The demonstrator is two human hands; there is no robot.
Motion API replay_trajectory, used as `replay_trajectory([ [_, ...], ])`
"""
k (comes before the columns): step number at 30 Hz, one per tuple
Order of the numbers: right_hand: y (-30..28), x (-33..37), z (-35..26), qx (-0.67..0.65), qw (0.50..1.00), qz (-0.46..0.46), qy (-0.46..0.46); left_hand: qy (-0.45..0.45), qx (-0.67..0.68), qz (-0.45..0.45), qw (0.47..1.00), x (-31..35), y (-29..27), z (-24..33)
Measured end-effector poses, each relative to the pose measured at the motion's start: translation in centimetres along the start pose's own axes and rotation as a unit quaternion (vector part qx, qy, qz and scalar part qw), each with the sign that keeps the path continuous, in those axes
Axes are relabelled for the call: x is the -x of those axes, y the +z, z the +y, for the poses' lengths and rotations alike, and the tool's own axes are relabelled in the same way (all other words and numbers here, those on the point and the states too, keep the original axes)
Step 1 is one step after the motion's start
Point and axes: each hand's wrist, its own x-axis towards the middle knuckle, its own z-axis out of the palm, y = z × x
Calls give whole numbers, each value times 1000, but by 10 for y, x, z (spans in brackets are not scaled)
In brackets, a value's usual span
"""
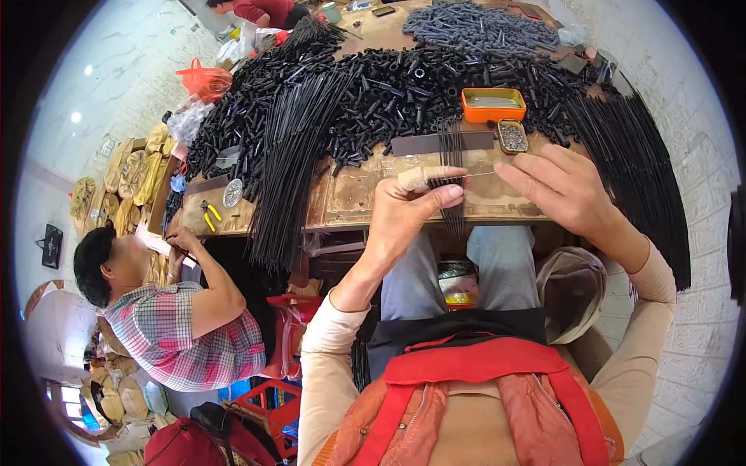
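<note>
My left hand (404, 208) pinches a small row of thin black rods (451, 147) between thumb and index finger, over the table's near edge. Tan tape wraps that index finger. The rods stretch away from me across a dark flat strip (413, 144) and hang a little past the edge. To the right, the fingers of my right hand (561, 185) are closed on one end of a thin, straight, needle-like wire (485, 174). Its other end reaches the rods at my left fingertips; whether it passes through them is too small to tell.
Behind my hands stand an orange tin (494, 116) of thin wires and a small tin (513, 137) of tiny metal pieces. Piles of short black tubes (404, 89) and long rod bundles (299, 155) flank them. A co-worker (186, 318) sits at left, near yellow-handled pliers (208, 217).
</note>
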Motion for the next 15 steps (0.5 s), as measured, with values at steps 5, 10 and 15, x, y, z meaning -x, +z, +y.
replay_trajectory([
  [5, 0, 1, -1, -13, 1000, -9, 0, 4, 16, 5, 1000, -1, -1, 2],
  [10, 2, 6, -3, -77, 996, -31, 28, -7, 7, -6, 1000, 0, -3, 0],
  [15, 5, -3, -4, -87, 995, -21, 32, -7, 2, 1, 1000, -2, -5, 2],
])
